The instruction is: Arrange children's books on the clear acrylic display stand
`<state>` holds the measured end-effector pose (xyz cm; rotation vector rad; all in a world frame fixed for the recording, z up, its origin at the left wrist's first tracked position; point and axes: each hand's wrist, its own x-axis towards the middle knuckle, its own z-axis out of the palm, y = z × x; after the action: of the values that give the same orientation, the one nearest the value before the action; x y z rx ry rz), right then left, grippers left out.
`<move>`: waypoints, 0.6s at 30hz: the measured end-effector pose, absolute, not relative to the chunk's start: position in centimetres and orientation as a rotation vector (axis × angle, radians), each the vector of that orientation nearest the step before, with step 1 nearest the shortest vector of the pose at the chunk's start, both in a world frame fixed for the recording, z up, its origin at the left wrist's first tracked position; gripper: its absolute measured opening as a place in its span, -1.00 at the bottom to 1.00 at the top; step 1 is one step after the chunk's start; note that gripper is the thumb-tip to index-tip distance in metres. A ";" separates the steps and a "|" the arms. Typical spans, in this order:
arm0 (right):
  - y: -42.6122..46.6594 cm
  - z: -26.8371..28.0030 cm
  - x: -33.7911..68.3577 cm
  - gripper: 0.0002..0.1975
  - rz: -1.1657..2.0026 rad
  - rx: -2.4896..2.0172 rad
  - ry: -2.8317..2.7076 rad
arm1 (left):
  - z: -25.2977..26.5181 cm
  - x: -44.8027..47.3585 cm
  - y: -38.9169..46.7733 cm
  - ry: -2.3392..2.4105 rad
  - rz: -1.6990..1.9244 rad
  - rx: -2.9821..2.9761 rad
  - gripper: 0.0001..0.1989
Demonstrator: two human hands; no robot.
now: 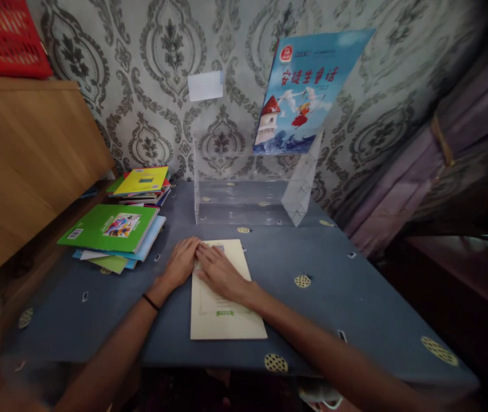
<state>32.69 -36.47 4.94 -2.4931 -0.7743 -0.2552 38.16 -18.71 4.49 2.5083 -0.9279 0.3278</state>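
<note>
Beyond the right forearm [312,339], the pineapple-print tablecloth [329,254] gives a hand wide open room toward the table's right edge. Behind the cream book [226,326] a narrower lane runs before the clear acrylic stand [297,203], whose transparent front edge is hard to place exactly. Leftward, a green-topped book pile [93,229] and a yellow-topped one [143,180] obstruct the way to the wooden cabinet [24,154].

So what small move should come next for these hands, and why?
Probably the left hand should slip its fingertips under the left edge of the cream book to start a lift. The book lies flat on the table, that hand is at its upper-left edge, and the right hand lies over its upper part, seemingly able to steady it.
</note>
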 end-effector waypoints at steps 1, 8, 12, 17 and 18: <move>-35.8 4.9 32.5 -0.41 -0.218 -2.501 -0.797 | 4.3 38.3 -18.6 -0.935 0.335 2.500 -0.58; -38.3 4.2 32.9 -0.33 -0.192 -2.558 -0.672 | 3.6 38.3 -18.5 -0.932 0.382 2.524 -0.57; -41.9 3.7 32.7 -0.34 -0.219 -2.627 -0.490 | 3.9 38.2 -18.6 -0.955 0.396 2.546 -0.56; -44.1 3.9 31.7 -0.42 -0.260 -2.603 -0.413 | 2.6 38.0 -18.7 -0.945 0.467 2.570 -0.52; -44.2 3.9 31.5 -0.43 -0.265 -2.590 -0.399 | 2.0 38.1 -18.6 -0.949 0.508 2.565 -0.50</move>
<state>31.53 -44.23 3.86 -2.5904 -0.3987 -0.2646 38.14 -18.65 2.00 2.5653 -0.9486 0.5075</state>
